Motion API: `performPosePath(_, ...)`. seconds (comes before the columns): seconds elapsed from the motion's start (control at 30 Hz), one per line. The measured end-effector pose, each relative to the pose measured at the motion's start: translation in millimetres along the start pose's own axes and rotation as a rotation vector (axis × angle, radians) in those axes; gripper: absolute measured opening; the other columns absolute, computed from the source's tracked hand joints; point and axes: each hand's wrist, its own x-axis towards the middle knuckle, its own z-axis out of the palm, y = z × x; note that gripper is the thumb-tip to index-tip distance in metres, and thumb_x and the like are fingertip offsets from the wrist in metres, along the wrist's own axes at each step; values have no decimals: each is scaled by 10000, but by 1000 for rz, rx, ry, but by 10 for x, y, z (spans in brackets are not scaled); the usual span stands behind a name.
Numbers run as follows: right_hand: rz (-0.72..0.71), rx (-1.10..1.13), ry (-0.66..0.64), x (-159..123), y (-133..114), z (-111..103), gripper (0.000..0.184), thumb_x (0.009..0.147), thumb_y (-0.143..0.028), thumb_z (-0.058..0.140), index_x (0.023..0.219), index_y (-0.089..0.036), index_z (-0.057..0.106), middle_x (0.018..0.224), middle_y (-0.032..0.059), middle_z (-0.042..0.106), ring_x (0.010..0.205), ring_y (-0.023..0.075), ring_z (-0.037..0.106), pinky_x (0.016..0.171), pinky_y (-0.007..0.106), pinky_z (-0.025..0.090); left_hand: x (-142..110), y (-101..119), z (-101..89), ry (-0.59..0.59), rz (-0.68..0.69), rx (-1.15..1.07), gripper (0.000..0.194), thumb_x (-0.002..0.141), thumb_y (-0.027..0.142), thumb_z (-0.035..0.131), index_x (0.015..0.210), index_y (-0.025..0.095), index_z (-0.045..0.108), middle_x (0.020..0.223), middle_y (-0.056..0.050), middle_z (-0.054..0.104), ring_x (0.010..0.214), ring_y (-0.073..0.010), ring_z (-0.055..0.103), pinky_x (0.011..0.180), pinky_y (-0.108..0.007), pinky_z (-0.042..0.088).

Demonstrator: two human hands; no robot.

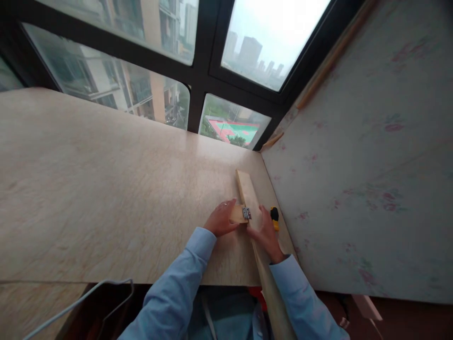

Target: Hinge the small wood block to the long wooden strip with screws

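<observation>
A long wooden board [248, 189] lies on the stone-patterned sill, its near end reaching past the front edge towards me. Against its left side sits a short wooden block [238, 214], and a metal hinge [247, 213] bridges the two pieces. My left hand [222, 218] is closed on the block's left end, with a ring on one finger. Across the long board, just right of the hinge, my right hand [264, 233] grips its sides. Beside that hand lies a yellow and black tool [274, 218], its kind unclear.
The pale sill [116, 189] stretches left beneath a dark window frame [200, 71]. A flower-patterned wall [364, 165] stands close on the right. At the lower left, a white cable [78, 302] runs over the sill's front edge.
</observation>
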Motion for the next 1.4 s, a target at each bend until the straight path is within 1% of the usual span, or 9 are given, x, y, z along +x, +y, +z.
performPosePath(0.2, -79, 107, -9, 127, -397, 339, 892, 665, -310, 685, 1461, -196, 297, 1479, 181, 420, 1379, 366, 395, 1148, 563, 305, -267, -69, -564, 118, -28, 58, 790, 678, 274, 756, 1392, 127, 451, 1369, -208, 542, 1297, -358, 492, 1104, -520, 380)
performPosePath(0.3, -166, 184, -25, 248, -717, 629, 890, 651, -256, 671, 1461, -180, 310, 1470, 178, 432, 1380, 357, 395, 1143, 576, 305, -444, -174, -954, 173, -84, 138, 782, 674, 276, 766, 1375, 113, 460, 1360, -216, 542, 1291, -357, 494, 1099, -520, 385)
performPosePath(0.47, -240, 318, -99, 429, -1319, 1105, 936, 601, -180, 666, 1466, -103, 316, 1453, 198, 442, 1382, 334, 398, 1171, 517, 289, -767, -323, -1597, 255, -190, 282, 762, 690, 307, 759, 1368, 125, 461, 1352, -206, 549, 1272, -351, 507, 1090, -525, 385)
performPosePath(0.57, -232, 364, -156, 468, -1599, 1325, 966, 582, -170, 672, 1472, -100, 303, 1458, 200, 436, 1382, 334, 397, 1164, 516, 299, -939, -369, -1859, 303, -246, 311, 754, 689, 313, 749, 1360, 112, 470, 1339, -212, 557, 1268, -357, 511, 1085, -519, 389)
performPosePath(0.67, -239, 377, -198, 465, -1796, 1488, 967, 582, -166, 669, 1472, -86, 299, 1471, 213, 421, 1386, 339, 389, 1156, 512, 310, -1090, -422, -2015, 360, -299, 296, 760, 670, 318, 757, 1348, 112, 483, 1308, -206, 582, 1231, -359, 545, 1070, -518, 405)
performPosePath(0.83, -284, 371, -228, 434, -1986, 1670, 953, 589, -168, 670, 1469, -88, 311, 1462, 212, 436, 1380, 338, 399, 1154, 500, 316, -1317, -549, -2124, 423, -382, 214, 825, 646, 330, 780, 1373, 105, 462, 1318, -217, 581, 1217, -358, 563, 1063, -522, 411)
performPosePath(0.97, -304, 364, -248, 379, -2011, 1733, 930, 621, -197, 684, 1468, -82, 317, 1448, 214, 452, 1371, 336, 410, 1156, 499, 314, -1441, -625, -2088, 457, -417, 131, 820, 657, 316, 774, 1385, 109, 458, 1379, -227, 535, 1272, -355, 525, 1067, -508, 413)
performPosePath(1.2, -226, 394, -260, 292, -1891, 1689, 919, 610, -218, 712, 1446, -93, 351, 1450, 205, 454, 1361, 340, 420, 1138, 504, 342, -1447, -628, -1858, 559, -418, -22, 820, 625, 266, 804, 1374, 152, 492, 1376, -191, 540, 1283, -345, 509, 1109, -508, 364)
performPosePath(1.4, -165, 428, -188, 309, -1730, 1557, 948, 637, -350, 748, 1450, -86, 339, 1461, 220, 443, 1373, 342, 415, 1145, 514, 331, -1243, -476, -1530, 795, -463, -467, 1150, 579, 281, 864, 1534, 183, 230, 1578, -234, 231, 1391, -366, 379, 1072, -460, 418)
